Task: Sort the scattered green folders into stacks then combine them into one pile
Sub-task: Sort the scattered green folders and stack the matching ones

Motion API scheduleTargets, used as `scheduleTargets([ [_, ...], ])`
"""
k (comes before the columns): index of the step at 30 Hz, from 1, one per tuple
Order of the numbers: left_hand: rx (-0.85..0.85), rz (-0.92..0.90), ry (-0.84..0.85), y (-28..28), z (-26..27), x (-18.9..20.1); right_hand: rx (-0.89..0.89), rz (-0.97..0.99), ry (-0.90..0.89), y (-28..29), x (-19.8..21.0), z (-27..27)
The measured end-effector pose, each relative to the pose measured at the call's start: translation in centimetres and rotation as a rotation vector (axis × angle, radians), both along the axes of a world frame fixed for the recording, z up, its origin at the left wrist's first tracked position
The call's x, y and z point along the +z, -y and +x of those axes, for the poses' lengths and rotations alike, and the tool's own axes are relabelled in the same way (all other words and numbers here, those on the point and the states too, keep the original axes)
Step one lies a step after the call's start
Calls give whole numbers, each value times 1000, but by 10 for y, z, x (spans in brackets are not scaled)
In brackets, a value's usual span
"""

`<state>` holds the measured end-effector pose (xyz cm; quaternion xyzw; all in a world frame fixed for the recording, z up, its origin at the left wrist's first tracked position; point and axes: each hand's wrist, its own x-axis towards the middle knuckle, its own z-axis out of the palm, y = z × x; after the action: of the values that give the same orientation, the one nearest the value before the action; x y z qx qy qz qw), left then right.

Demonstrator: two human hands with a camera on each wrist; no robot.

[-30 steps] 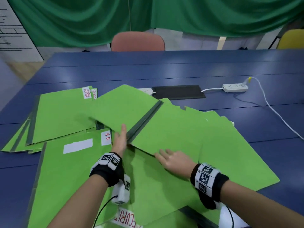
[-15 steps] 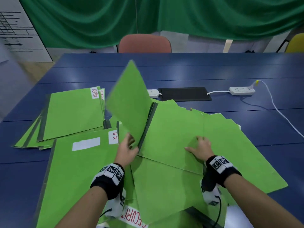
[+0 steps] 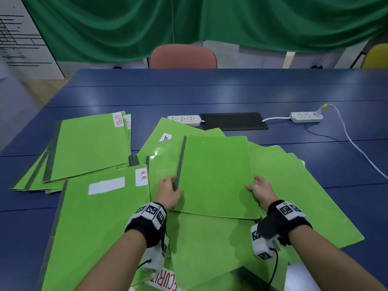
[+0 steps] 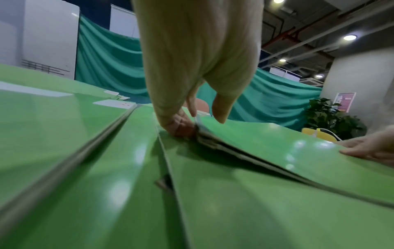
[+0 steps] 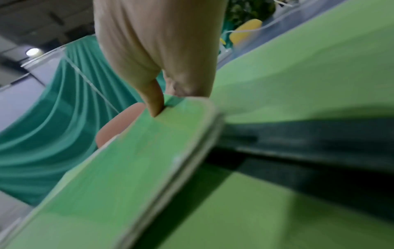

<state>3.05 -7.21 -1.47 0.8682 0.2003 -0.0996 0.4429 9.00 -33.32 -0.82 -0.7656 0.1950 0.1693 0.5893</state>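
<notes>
- A closed green folder (image 3: 216,177) with a grey spine sits on top of the scattered heap in the middle of the blue surface (image 3: 231,93), held at both side edges
- The left hand (image 3: 169,193) grips it at the spine edge; in the left wrist view the thumb lies on the cover while the other fingers (image 4: 177,123) curl under the edge, clamped on the folder (image 4: 277,139)
- The right hand (image 3: 261,191) holds the opposite edge; the right wrist view, blurred, shows the thumb pressed on top of the folder (image 5: 127,168) with the other fingers tucked beneath, so it too pinches the folder
- That right edge is lifted slightly off the folders below, with a dark shadow under it
- Beneath and around it lie more loose green folders (image 3: 294,196), fanned out to the right and toward the person
- A folder labelled H.R. (image 3: 98,223) with a blank white label lies just left of the left hand
- Farther left is a rough stack of folders (image 3: 84,148), the top 1 labelled ADMIN
- Behind the heap lie a black mat (image 3: 233,121) and 2 white power strips (image 3: 306,117), 1 at each end of the mat
- A pink chair (image 3: 182,56) stands at the far edge, before a green curtain (image 3: 189,22)
</notes>
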Motion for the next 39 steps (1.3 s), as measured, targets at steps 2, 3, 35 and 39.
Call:
scheduleTargets([
  [2, 51, -89, -29, 0, 1, 6, -29, -17, 21, 0, 9, -1],
  [3, 55, -115, -41, 0, 0, 10, -28, -2, 39, 0, 10, 0],
  [35, 268, 406, -314, -221, -150, 0, 671, -623, 134, -261, -2, -128],
  [39, 293, 379, -285, -210, -146, 5, 669, -598, 173, -255, 0, -123],
])
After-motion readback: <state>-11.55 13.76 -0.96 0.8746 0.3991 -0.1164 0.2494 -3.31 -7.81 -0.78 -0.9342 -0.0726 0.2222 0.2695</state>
